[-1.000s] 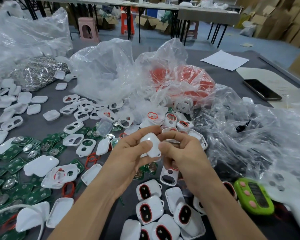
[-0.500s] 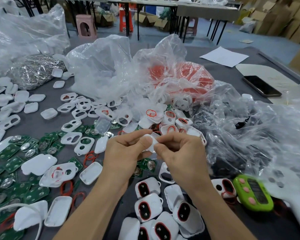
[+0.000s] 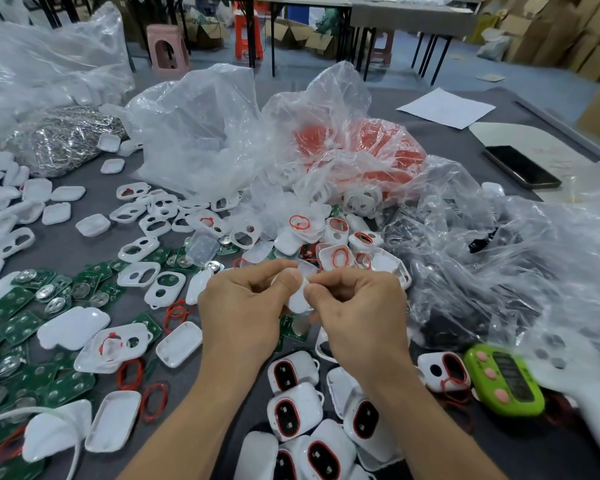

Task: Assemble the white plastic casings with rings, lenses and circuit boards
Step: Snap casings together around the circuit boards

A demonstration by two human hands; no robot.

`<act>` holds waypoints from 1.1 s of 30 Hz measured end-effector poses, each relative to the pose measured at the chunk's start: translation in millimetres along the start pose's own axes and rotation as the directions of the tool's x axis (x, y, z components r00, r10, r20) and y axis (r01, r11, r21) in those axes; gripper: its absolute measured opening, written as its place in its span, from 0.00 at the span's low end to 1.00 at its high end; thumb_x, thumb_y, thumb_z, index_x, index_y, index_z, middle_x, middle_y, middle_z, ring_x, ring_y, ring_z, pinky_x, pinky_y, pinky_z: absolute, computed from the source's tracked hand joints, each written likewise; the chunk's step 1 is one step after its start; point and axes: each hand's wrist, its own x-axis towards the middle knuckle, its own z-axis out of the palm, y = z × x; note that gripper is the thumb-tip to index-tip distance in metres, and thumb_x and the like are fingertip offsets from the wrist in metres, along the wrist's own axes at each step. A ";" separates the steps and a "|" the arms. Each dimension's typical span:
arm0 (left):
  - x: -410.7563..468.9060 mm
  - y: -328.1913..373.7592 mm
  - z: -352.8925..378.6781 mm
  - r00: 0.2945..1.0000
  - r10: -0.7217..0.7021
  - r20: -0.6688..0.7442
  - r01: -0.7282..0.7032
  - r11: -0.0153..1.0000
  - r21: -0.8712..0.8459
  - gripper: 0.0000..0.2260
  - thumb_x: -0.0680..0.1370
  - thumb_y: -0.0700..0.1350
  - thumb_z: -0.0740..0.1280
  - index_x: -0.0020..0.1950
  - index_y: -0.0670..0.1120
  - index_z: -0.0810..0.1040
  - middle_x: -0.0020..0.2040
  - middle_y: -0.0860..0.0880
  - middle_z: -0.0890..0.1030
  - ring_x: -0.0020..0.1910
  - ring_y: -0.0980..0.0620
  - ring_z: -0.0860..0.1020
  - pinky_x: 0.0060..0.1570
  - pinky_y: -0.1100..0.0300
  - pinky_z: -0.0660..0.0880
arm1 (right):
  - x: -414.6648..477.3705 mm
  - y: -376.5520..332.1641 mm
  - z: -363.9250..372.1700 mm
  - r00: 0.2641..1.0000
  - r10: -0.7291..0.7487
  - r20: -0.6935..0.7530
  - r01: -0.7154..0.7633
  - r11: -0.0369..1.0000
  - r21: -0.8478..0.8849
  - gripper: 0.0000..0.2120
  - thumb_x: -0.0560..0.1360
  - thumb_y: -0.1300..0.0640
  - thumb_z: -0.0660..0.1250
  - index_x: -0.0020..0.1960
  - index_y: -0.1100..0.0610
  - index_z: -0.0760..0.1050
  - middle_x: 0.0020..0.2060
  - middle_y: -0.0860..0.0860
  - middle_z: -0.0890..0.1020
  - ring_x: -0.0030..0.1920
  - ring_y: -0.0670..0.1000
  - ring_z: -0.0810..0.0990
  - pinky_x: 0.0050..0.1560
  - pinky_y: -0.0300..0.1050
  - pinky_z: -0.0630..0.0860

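A white plastic casing (image 3: 298, 297) is held above the table between both hands. My left hand (image 3: 246, 306) pinches its left side with thumb and forefinger, and my right hand (image 3: 357, 306) pinches its right side; most of the casing is hidden by the fingers. Loose white casing halves (image 3: 139, 249) lie scattered to the left. Green circuit boards (image 3: 21, 320) with round metal cells cover the near left. Red rings (image 3: 155, 400) lie among them. Finished casings with red-rimmed dark lenses (image 3: 293, 408) sit in a group near my forearms.
Crumpled clear plastic bags (image 3: 201, 133) pile up behind the parts; one holds red rings (image 3: 371, 150), another at the left holds shiny metal pieces (image 3: 63, 136). A green timer (image 3: 504, 381) and a white handle lie at the right. A phone (image 3: 520, 166) rests at the far right.
The casing has turned in my fingers from broad face up to edge on. Both hands have closed in on it and stayed over the same spot.
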 end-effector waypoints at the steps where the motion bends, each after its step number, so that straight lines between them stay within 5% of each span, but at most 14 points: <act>1: 0.0 0.2 -0.9 1.000 -0.001 0.013 0.001 1.000 0.005 0.04 0.70 0.55 0.76 0.43 0.64 0.87 0.33 0.52 0.85 0.32 0.46 0.82 0.39 0.46 0.84 | -0.1 -0.2 -1.0 1.000 0.016 0.007 -0.016 1.000 0.018 0.07 0.72 0.61 0.78 0.39 0.50 0.85 0.26 0.45 0.83 0.28 0.47 0.84 0.34 0.44 0.82; 6: 4.7 5.9 -4.1 0.964 -0.153 0.217 0.213 0.934 -0.286 0.10 0.74 0.38 0.75 0.48 0.53 0.89 0.45 0.44 0.88 0.42 0.49 0.87 0.40 0.61 0.82 | 9.9 0.7 -8.7 0.994 0.100 0.045 -0.107 0.974 0.198 0.07 0.74 0.63 0.76 0.42 0.52 0.85 0.31 0.50 0.86 0.30 0.50 0.85 0.33 0.42 0.81; 10: 5.3 7.5 -4.9 0.973 -0.131 0.188 0.184 0.936 -0.300 0.14 0.74 0.31 0.73 0.46 0.51 0.89 0.44 0.44 0.88 0.41 0.49 0.87 0.39 0.61 0.82 | 13.4 3.0 -10.4 0.967 0.137 0.216 -0.189 0.951 0.245 0.07 0.73 0.65 0.74 0.43 0.52 0.85 0.35 0.53 0.87 0.33 0.50 0.85 0.36 0.41 0.81; 14: 3.3 9.5 -5.0 0.980 -0.122 0.160 0.165 0.940 -0.298 0.15 0.73 0.29 0.73 0.44 0.49 0.89 0.42 0.43 0.88 0.38 0.48 0.87 0.37 0.61 0.82 | 12.6 4.0 -11.6 0.968 0.176 0.179 -0.216 0.948 0.235 0.08 0.71 0.68 0.76 0.41 0.55 0.85 0.31 0.55 0.86 0.30 0.52 0.85 0.32 0.37 0.78; 17: 2.9 8.1 -3.0 0.989 -0.115 0.095 0.135 0.959 -0.247 0.15 0.73 0.31 0.75 0.43 0.53 0.90 0.40 0.45 0.88 0.38 0.46 0.87 0.38 0.57 0.83 | 10.8 5.6 -7.6 0.990 0.121 0.077 -0.132 0.980 0.149 0.08 0.71 0.64 0.77 0.42 0.51 0.86 0.33 0.49 0.87 0.33 0.47 0.86 0.35 0.37 0.80; 21: -3.8 6.0 4.2 0.998 -0.058 -0.032 0.055 0.996 -0.073 0.11 0.72 0.44 0.79 0.47 0.60 0.88 0.39 0.54 0.88 0.40 0.52 0.87 0.46 0.51 0.83 | -2.8 6.7 7.7 0.982 -0.176 0.073 0.190 0.926 -0.327 0.24 0.71 0.53 0.75 0.66 0.43 0.78 0.40 0.42 0.86 0.44 0.39 0.83 0.48 0.29 0.77; 24: -5.1 8.8 0.4 0.999 0.018 0.039 -0.016 0.998 -0.065 0.08 0.71 0.54 0.76 0.49 0.62 0.87 0.41 0.57 0.88 0.43 0.56 0.87 0.47 0.54 0.83 | -0.7 8.3 8.0 0.969 -0.228 0.100 0.248 0.914 -0.320 0.19 0.74 0.55 0.74 0.63 0.43 0.79 0.39 0.38 0.84 0.43 0.39 0.81 0.45 0.28 0.75; 26: -1.8 8.7 -4.8 0.999 0.021 0.041 -0.020 0.999 -0.037 0.10 0.69 0.57 0.76 0.49 0.62 0.87 0.42 0.58 0.87 0.44 0.57 0.86 0.46 0.59 0.83 | 7.0 5.6 1.8 0.993 -0.032 0.112 0.033 0.999 -0.010 0.09 0.78 0.60 0.71 0.54 0.47 0.83 0.39 0.44 0.86 0.40 0.45 0.84 0.45 0.39 0.81; 28: 1.8 7.8 -6.7 0.998 -0.016 0.068 0.020 0.998 -0.059 0.09 0.70 0.53 0.77 0.49 0.61 0.88 0.43 0.56 0.88 0.46 0.57 0.86 0.47 0.61 0.82 | 10.9 0.5 -2.6 0.944 0.193 0.268 -0.285 0.887 0.362 0.10 0.80 0.66 0.67 0.50 0.53 0.84 0.39 0.53 0.87 0.37 0.53 0.86 0.41 0.45 0.84; 30: 1.5 8.9 -5.2 0.988 -0.045 0.150 0.065 0.990 -0.126 0.08 0.74 0.44 0.76 0.48 0.58 0.89 0.43 0.52 0.88 0.44 0.55 0.85 0.46 0.59 0.82 | 12.6 -3.7 -5.0 0.867 0.267 0.421 -0.460 0.753 0.471 0.09 0.81 0.67 0.64 0.53 0.58 0.81 0.41 0.59 0.85 0.35 0.56 0.85 0.37 0.46 0.83; 33: 0.8 11.4 -5.8 0.979 -0.045 0.198 0.086 0.976 -0.200 0.11 0.76 0.38 0.73 0.46 0.54 0.89 0.41 0.47 0.88 0.39 0.55 0.84 0.41 0.63 0.79 | 15.6 -5.5 -8.9 0.829 0.271 0.489 -0.511 0.722 0.466 0.09 0.82 0.65 0.62 0.54 0.60 0.81 0.41 0.61 0.86 0.36 0.57 0.84 0.39 0.47 0.81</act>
